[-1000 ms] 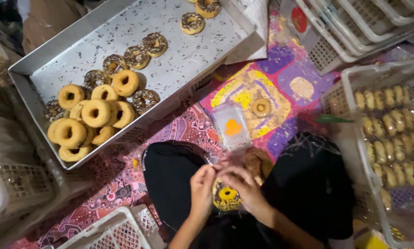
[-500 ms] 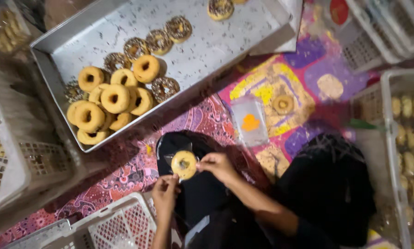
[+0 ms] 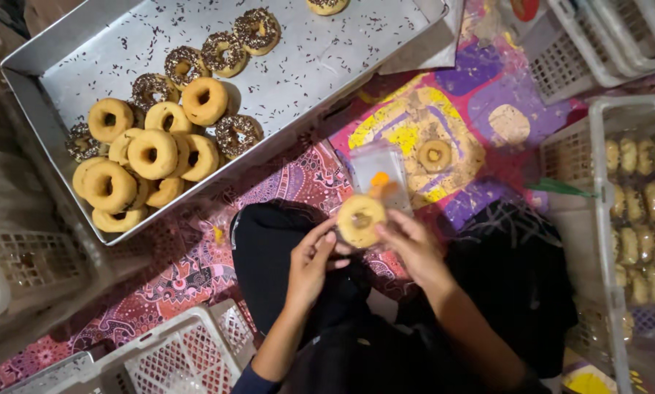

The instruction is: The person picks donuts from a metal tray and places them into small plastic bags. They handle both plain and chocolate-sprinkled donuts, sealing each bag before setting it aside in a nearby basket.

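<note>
Both hands meet on one plain doughnut (image 3: 359, 219), which sits in what looks like a clear plastic wrapper, held above the person's dark-clothed lap. The left hand (image 3: 311, 264) has its grip pinched on the doughnut's lower left edge, thumb and forefinger pressed to it. The right hand (image 3: 413, 248) has its grip pinched on the doughnut's right edge, fingers curled around the wrapper there.

Just beyond the doughnut lies a small stack of clear plastic bags (image 3: 379, 174) with an orange mark, flat on the patterned floor mat (image 3: 444, 109). Just right of the bags, farther from the doughnut, a single wrapped doughnut (image 3: 435, 155) lies on the mat.

Up and to the left of the held doughnut stands a large metal tray (image 3: 327, 58). In its near left corner is a pile of plain doughnuts (image 3: 141, 164), heaped and touching one another; around and beyond the pile are chocolate-sprinkled doughnuts (image 3: 225, 51) in a loose row, with loose sprinkles scattered over the bare tray.

To the right of the held doughnut, well apart, a white plastic crate (image 3: 597, 168) holds rows of packed doughnuts (image 3: 645, 197). Below and to the left of it, near the person's left elbow, is another white crate (image 3: 174, 357).
</note>
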